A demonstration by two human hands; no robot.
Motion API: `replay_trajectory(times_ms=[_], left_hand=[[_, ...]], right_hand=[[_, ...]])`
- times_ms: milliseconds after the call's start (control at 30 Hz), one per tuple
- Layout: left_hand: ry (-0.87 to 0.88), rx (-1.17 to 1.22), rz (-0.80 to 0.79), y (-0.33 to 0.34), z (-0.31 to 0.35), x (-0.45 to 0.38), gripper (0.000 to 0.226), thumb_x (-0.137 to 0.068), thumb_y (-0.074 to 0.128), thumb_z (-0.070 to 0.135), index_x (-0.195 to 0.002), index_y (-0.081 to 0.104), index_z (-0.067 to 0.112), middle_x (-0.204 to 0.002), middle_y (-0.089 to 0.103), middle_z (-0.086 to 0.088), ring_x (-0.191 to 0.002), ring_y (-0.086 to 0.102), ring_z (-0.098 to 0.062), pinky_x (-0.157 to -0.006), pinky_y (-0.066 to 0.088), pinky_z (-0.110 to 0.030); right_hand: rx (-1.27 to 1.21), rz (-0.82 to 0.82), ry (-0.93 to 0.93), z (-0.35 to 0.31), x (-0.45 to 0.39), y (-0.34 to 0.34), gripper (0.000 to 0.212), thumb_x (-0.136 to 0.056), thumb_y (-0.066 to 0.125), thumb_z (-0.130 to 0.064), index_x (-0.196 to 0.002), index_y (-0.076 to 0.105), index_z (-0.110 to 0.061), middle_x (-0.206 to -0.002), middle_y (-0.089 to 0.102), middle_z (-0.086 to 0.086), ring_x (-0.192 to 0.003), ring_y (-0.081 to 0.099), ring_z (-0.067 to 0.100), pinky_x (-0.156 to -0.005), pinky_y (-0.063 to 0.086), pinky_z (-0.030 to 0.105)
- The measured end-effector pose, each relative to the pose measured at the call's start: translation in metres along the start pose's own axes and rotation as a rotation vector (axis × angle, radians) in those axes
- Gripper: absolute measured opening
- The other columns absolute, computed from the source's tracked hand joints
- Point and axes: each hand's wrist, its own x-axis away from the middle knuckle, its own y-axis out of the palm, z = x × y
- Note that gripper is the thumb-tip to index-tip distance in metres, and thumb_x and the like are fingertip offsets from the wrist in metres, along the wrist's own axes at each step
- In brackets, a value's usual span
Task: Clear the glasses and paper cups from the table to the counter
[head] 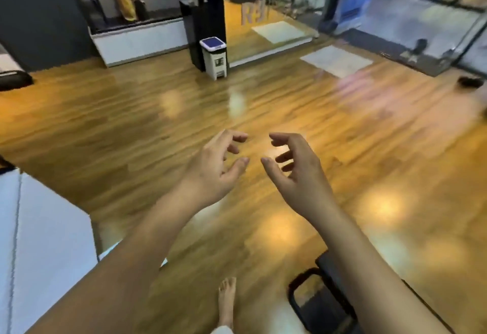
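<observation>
We hold both hands out ahead at mid-frame, bare forearms reaching in from the lower corners, over a glossy wood floor (131,128). Our left hand (213,169) has its fingers loosely curled and spread, thumb pointing toward the other hand, gripping nothing. Our right hand (297,169) mirrors it, fingers relaxed and apart, thumb tip near the left thumb yet not touching, also holding nothing. Below, one bare foot (226,299) stands on the boards, just left of a black chair (324,304) whose frame sits under our right forearm. A white block (47,241) with a sharp corner edges in at lower left, close beside our left arm. Ahead the floor lies open and wide, marked only by lamp reflections, running to a white pedal bin (214,56) with a blue lid that stands against a black pillar (208,17). Left of the pillar runs a dark-topped counter (139,35) with white fronts, carrying a yellow bag (123,1) and a darker item we cannot make out in the blur. Right of the pillar, glass panels (290,4) and a doorway with pale mats (334,60) close off the room. No glasses or paper cups can be picked out in this view; the table that holds them lies outside the frame, and the picture is smeared by motion.
</observation>
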Motion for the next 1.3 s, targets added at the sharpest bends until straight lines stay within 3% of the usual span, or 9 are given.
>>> replay_trajectory(times_ms=[267, 367, 534, 734, 834, 1000, 1300], left_hand=[[0.148, 0.151, -0.223, 0.055, -0.017, -0.173, 0.036, -0.091, 0.061, 0.035, -0.126, 0.057, 0.029, -0.119, 0.059, 0.017, -0.102, 0.063, -0.004, -0.086, 0.057, -0.039], [0.208, 0.203, -0.33, 0.094, -0.014, -0.22, 0.034, -0.092, 0.062, 0.034, -0.126, 0.056, 0.033, -0.12, 0.056, 0.027, -0.103, 0.062, 0.001, -0.085, 0.056, -0.033], [0.297, 0.281, -0.516, 0.184, 0.001, -0.292, 0.032, -0.098, 0.066, 0.024, -0.125, 0.054, 0.037, -0.125, 0.057, 0.025, -0.106, 0.062, -0.001, -0.087, 0.054, -0.032], [0.465, 0.303, -0.683, 0.303, 0.048, -0.377, 0.032, -0.099, 0.063, 0.029, -0.13, 0.053, 0.032, -0.13, 0.058, 0.016, -0.108, 0.062, -0.003, -0.086, 0.056, -0.031], [0.516, 0.334, -0.776, 0.362, 0.088, -0.428, 0.032, -0.1, 0.063, 0.028, -0.13, 0.053, 0.031, -0.131, 0.057, 0.016, -0.108, 0.061, -0.003, -0.087, 0.057, -0.034], [0.575, 0.393, -0.843, 0.451, 0.146, -0.496, 0.031, -0.1, 0.063, 0.03, -0.128, 0.051, 0.038, -0.129, 0.057, 0.019, -0.108, 0.059, 0.005, -0.088, 0.054, -0.026], [0.644, 0.454, -0.995, 0.595, 0.206, -0.586, 0.032, -0.1, 0.063, 0.03, -0.128, 0.05, 0.04, -0.127, 0.054, 0.024, -0.11, 0.057, 0.007, -0.086, 0.051, -0.021]], right_hand=[[0.096, 0.257, 0.24, 0.06, -0.089, -0.033, 0.043, -0.094, 0.065, -0.037, -0.134, 0.051, -0.029, -0.123, 0.053, -0.013, -0.096, 0.06, 0.007, -0.077, 0.055, 0.032], [0.146, 0.372, 0.332, 0.086, -0.1, -0.059, 0.044, -0.094, 0.066, -0.037, -0.135, 0.051, -0.028, -0.123, 0.053, -0.012, -0.097, 0.059, 0.007, -0.079, 0.055, 0.031], [0.237, 0.54, 0.463, 0.144, -0.113, -0.113, 0.045, -0.094, 0.065, -0.039, -0.136, 0.051, -0.027, -0.125, 0.052, -0.013, -0.097, 0.059, 0.006, -0.078, 0.054, 0.026], [0.313, 0.709, 0.585, 0.224, -0.133, -0.195, 0.046, -0.093, 0.063, -0.044, -0.135, 0.048, -0.032, -0.124, 0.05, -0.016, -0.097, 0.058, 0.002, -0.073, 0.05, 0.019], [0.357, 0.796, 0.642, 0.257, -0.149, -0.251, 0.045, -0.093, 0.062, -0.048, -0.134, 0.047, -0.036, -0.123, 0.049, -0.019, -0.096, 0.058, 0.002, -0.072, 0.053, 0.023], [0.428, 0.883, 0.725, 0.304, -0.171, -0.339, 0.046, -0.093, 0.062, -0.048, -0.134, 0.046, -0.036, -0.123, 0.049, -0.018, -0.097, 0.059, 0.005, -0.073, 0.057, 0.028], [0.46, 0.992, 0.848, 0.4, -0.196, -0.441, 0.045, -0.093, 0.063, -0.048, -0.134, 0.047, -0.037, -0.124, 0.049, -0.017, -0.097, 0.058, 0.004, -0.073, 0.058, 0.03]])
